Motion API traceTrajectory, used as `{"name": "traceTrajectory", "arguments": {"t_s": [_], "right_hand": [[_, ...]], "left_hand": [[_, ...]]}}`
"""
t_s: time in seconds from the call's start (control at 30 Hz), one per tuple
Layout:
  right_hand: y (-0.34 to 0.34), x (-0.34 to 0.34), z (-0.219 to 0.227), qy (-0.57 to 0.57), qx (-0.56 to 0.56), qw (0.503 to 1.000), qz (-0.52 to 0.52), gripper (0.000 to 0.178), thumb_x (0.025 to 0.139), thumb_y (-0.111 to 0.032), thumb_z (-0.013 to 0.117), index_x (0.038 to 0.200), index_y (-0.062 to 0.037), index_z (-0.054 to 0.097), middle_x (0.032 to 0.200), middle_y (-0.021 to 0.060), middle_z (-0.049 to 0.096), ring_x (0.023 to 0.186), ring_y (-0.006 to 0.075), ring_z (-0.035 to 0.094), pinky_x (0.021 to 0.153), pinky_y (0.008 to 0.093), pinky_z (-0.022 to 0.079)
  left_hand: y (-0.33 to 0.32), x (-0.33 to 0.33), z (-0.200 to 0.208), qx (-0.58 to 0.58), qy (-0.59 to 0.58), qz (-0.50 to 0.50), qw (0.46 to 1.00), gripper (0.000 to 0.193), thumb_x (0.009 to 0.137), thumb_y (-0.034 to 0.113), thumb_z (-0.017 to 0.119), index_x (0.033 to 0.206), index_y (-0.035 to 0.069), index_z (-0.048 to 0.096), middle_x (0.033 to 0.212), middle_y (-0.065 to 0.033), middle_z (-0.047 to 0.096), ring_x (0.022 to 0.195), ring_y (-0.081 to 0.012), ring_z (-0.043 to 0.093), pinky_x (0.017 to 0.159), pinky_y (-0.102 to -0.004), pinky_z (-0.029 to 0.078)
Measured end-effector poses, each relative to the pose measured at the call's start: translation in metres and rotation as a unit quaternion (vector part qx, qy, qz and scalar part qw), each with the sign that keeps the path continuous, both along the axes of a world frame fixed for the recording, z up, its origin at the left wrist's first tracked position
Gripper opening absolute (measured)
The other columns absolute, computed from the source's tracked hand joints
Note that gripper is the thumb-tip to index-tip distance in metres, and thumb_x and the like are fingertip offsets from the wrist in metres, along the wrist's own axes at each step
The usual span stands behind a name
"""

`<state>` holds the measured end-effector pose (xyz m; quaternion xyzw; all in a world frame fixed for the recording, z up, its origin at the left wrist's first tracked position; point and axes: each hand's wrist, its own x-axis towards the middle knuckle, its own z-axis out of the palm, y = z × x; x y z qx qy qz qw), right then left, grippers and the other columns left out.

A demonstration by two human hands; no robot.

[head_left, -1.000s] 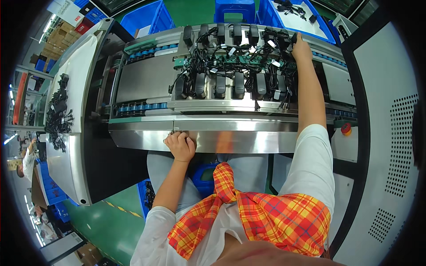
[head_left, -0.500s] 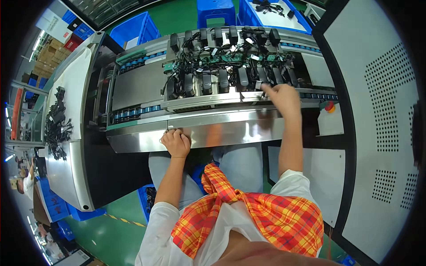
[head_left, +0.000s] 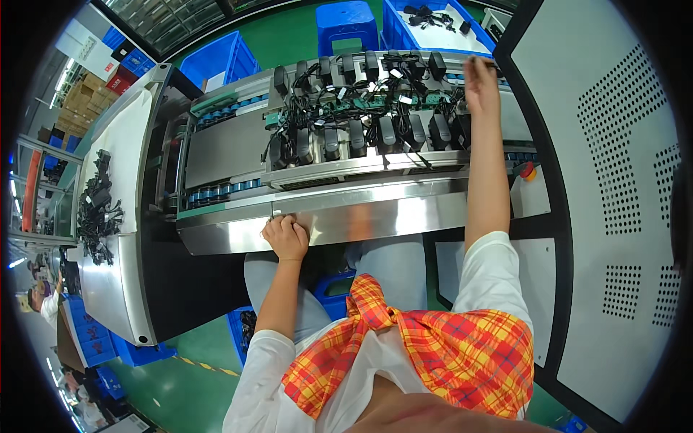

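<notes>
My left hand [head_left: 286, 238] rests against the front of the steel panel [head_left: 368, 222], its fingers curled in and nothing visible in them. Over the far right end of the conveyor, my right hand [head_left: 481, 88] is stretched out with fingers extended and somewhat apart; I see no object clearly held. Left of it, black power adapters [head_left: 388, 133] stand upright in two rows on a fixture, one row near and one far. Tangled black cables [head_left: 339, 97] with small white tags lie between the rows, over a green strip. The right forearm hides part of the fixture's right end.
More black cabled adapters [head_left: 97, 206] lie on a white-topped side table [head_left: 130, 137] at left. Behind the conveyor are a blue stool [head_left: 346, 22] and blue crates [head_left: 224, 61]. A red knob [head_left: 528, 172] sits by the black frame at right, beside a perforated white panel [head_left: 621, 187].
My right hand has moved from the near adapter row up and away to the far right end. The left hand stays at the panel. The view has shifted slightly.
</notes>
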<state>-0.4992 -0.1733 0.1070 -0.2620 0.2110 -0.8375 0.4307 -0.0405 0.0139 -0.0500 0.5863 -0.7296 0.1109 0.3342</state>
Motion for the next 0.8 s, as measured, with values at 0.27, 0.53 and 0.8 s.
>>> {"name": "traceTrajectory", "arguments": {"t_s": [0.27,0.53,0.8], "right_hand": [[-0.037,-0.005,-0.047,0.712,0.326,0.615,-0.095,0.020,0.071,-0.013,0.071,0.086,-0.0029,0.065,0.076,0.0079,0.066,0.069,0.0183,0.063,0.063,0.0288,0.046],[-0.041,-0.011,-0.046,0.714,0.325,0.620,-0.019,0.019,0.067,-0.013,0.073,0.080,-0.0028,0.064,0.073,0.0085,0.065,0.067,0.0190,0.062,0.062,0.0304,0.046],[-0.046,-0.007,-0.044,0.730,0.300,0.614,-0.004,0.019,0.064,-0.014,0.074,0.076,-0.0039,0.065,0.073,0.0104,0.065,0.071,0.0230,0.063,0.065,0.0337,0.047]], "left_hand": [[0.001,0.001,-0.004,0.003,-0.004,0.006,1.000,0.015,0.073,0.018,0.052,0.086,0.009,0.054,0.090,-0.0103,0.051,0.088,-0.0315,0.046,0.082,-0.0452,0.030],[0.000,-0.001,-0.003,-0.006,-0.006,0.009,1.000,0.014,0.073,0.017,0.051,0.085,0.009,0.053,0.089,-0.0107,0.050,0.086,-0.0310,0.046,0.081,-0.0448,0.031],[-0.002,-0.003,-0.003,-0.009,-0.002,0.009,1.000,0.014,0.072,0.017,0.051,0.083,0.009,0.052,0.088,-0.0106,0.050,0.085,-0.0305,0.046,0.081,-0.0442,0.031]]}}
